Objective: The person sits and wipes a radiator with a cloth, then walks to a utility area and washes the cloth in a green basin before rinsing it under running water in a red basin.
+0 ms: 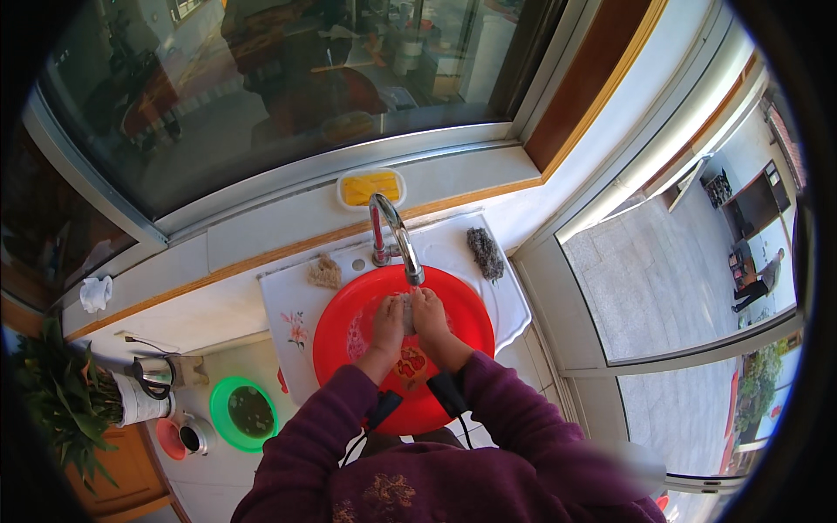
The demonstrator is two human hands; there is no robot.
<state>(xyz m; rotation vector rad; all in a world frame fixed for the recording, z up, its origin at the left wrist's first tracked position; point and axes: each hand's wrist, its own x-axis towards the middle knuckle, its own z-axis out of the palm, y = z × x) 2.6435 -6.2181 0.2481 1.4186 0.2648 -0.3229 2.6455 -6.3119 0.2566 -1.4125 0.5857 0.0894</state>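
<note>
A red plastic basin [467, 314] rests on a white ceramic sink [288, 291] below a chrome faucet [394, 225]. Water falls from the spout onto a small greyish thing [409, 317], perhaps a cloth, pinched between both hands. My left hand [387, 327] has it from the left, and my right hand [430, 317] from the right. Suds show inside the basin on the left, and a patterned red and yellow spot [410, 363] lies under my wrists. A tan scrubber [324, 271] sits left of the faucet, a dark steel-wool-like scrubber [485, 253] to its right.
On the window ledge [274, 232] stand a plastic box of yellow pieces [371, 187] and a crumpled white tissue [96, 293]. Lower left are a green basin of dark water [270, 431], a kettle [153, 376] and a potted plant [72, 399]. A person [766, 282] stands outside beyond the glass.
</note>
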